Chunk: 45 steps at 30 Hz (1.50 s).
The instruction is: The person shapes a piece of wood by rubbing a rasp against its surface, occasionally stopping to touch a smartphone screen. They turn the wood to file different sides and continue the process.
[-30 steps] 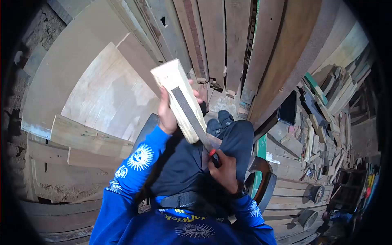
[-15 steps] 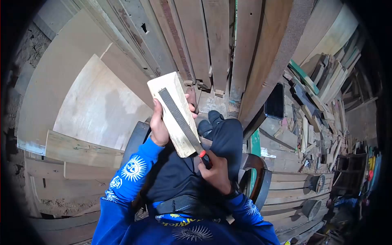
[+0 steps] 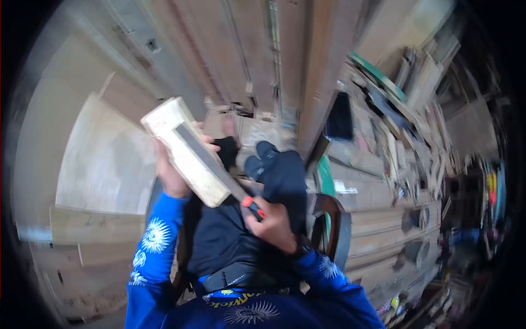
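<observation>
My left hand is wrapped around a pale wooden block, tilted over my lap, with its fingers showing at the far side. In my right hand is the red and black handle of a rasp. The rasp's long dark blade lies lengthwise along the top face of the block. Motion blurs the view, so the finer surface of the wood cannot be made out.
Long planks lean ahead of me. A dark phone rests to the right, beside heaped wood scraps. A pale board stands at the left. Part of a chair shows by my right side.
The view has swung and blurred, so block, rasp and both hands appear further left. The rasp stays against the block's top, and both grips hold.
</observation>
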{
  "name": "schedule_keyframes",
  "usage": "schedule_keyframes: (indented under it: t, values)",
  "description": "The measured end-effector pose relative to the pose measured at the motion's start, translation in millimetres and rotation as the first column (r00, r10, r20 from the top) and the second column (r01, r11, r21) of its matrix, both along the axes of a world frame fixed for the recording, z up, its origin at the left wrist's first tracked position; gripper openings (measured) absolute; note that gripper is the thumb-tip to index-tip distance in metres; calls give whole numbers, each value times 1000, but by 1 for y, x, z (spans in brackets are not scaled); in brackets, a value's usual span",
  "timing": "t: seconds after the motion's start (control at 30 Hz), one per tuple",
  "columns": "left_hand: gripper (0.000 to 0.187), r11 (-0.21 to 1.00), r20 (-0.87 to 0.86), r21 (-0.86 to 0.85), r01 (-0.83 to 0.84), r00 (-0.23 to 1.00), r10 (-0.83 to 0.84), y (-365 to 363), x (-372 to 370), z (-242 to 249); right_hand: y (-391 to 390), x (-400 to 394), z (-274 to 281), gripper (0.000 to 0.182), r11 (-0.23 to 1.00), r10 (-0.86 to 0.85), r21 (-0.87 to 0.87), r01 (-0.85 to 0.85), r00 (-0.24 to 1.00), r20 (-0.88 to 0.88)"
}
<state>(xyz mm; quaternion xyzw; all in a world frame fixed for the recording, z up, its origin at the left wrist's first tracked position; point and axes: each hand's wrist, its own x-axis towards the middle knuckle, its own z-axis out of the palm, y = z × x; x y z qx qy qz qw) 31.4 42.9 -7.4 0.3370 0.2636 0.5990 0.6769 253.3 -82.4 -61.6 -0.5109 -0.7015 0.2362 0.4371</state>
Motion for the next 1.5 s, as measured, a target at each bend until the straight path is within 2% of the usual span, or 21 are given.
schedule_keyframes:
  t: [0.03, 0.1, 0.13, 0.23, 0.3, 0.33, 0.37, 0.53, 0.63, 0.7, 0.77, 0.8, 0.83, 0.9, 0.97, 1.13, 1.17, 1.3, 1.37, 1.4, 1.5]
  values:
    - [101, 999, 14, 6, -33, 999, 33, 3, -4, -2, -3, 0, -3, 20, 996, 5, 87, -7, 1000, 21]
    - [96, 994, 26, 12, -105, 994, 105, 3, 6, -5, -10, -3, -5, 24, 997, -63, -60, 58, 994, -92]
    - [90, 993, -33, 34, -110, 993, 111, -2, 12, 0, -11, -2, 2, 27, 987, -53, -154, 51, 999, -10]
    - [88, 998, -62, 58, -24, 998, 28, -5, 14, -3, -9, -3, 11, 29, 979, -62, -194, 59, 998, -5]
    - [90, 996, -90, 65, -65, 993, 70, 1, 7, -1, -7, 4, 12, 31, 965, -35, -261, 22, 998, -45]
    - [92, 997, -131, 73, -23, 991, 33, 5, -4, -1, -8, 5, 13, 31, 962, -15, -272, -3, 998, -62]
    - [93, 993, -73, 22, -120, 990, 121, 8, -7, -2, -7, 6, 13, 32, 960, 7, -279, -28, 997, -78]
    - [89, 996, -148, 90, -8, 989, 22, -6, 17, -7, -9, 2, 16, 32, 945, 11, -325, -38, 996, -84]
    - [90, 994, -147, 88, 70, 988, -57, -5, 9, -8, -8, 3, 11, 35, 971, 3, -239, -16, 998, -55]
    - [92, 991, -141, 52, -125, 981, 131, 5, 2, -4, -10, 6, 9, 34, 966, 18, -257, -35, 998, -66]
    - [93, 995, -87, 15, -103, 991, 104, 5, -4, -4, -9, 4, 4, 33, 962, 74, -265, -73, 997, -5]
    - [92, 994, -74, 95, 62, 996, -55, 7, -14, -14, -9, 3, 6, 31, 964, 85, -251, -85, 996, -10]
    - [90, 994, -39, 92, 61, 998, -57, 2, 0, -12, -9, 2, 9, 31, 966, 90, -242, -91, 996, -15]
    - [88, 998, -96, 57, -9, 995, 14, -8, 17, -7, -9, 2, 13, 31, 956, 49, -285, -66, 997, -67]
    - [87, 994, -63, 100, 42, 997, -36, -6, 12, -7, -9, 4, 12, 33, 963, 48, -264, -56, 998, -37]
    - [90, 988, -75, 70, -135, 987, 140, 5, 0, -3, -11, 1, 8, 32, 967, 35, -250, -39, 999, -22]
    - [90, 998, -71, 31, 54, 996, -51, 2, -5, -8, -12, -1, 8, 31, 971, 23, -239, -28, 999, -24]
    - [95, 996, -106, 87, -30, 994, 39, -5, 16, 3, -8, 6, 18, 25, 965, 50, -256, -56, 998, -28]
    - [95, 998, -4, 51, -41, 999, 41, 1, 4, 1, -10, 5, 17, 24, 964, 39, -261, -46, 999, -35]
    - [94, 993, 2, 36, -110, 994, 110, 4, 1, 0, -9, 4, 18, 24, 965, 21, -260, -30, 999, -38]
    - [94, 996, -36, 74, -45, 998, 48, -1, 9, 0, -9, 2, 12, 24, 965, 55, -256, -63, 998, -37]
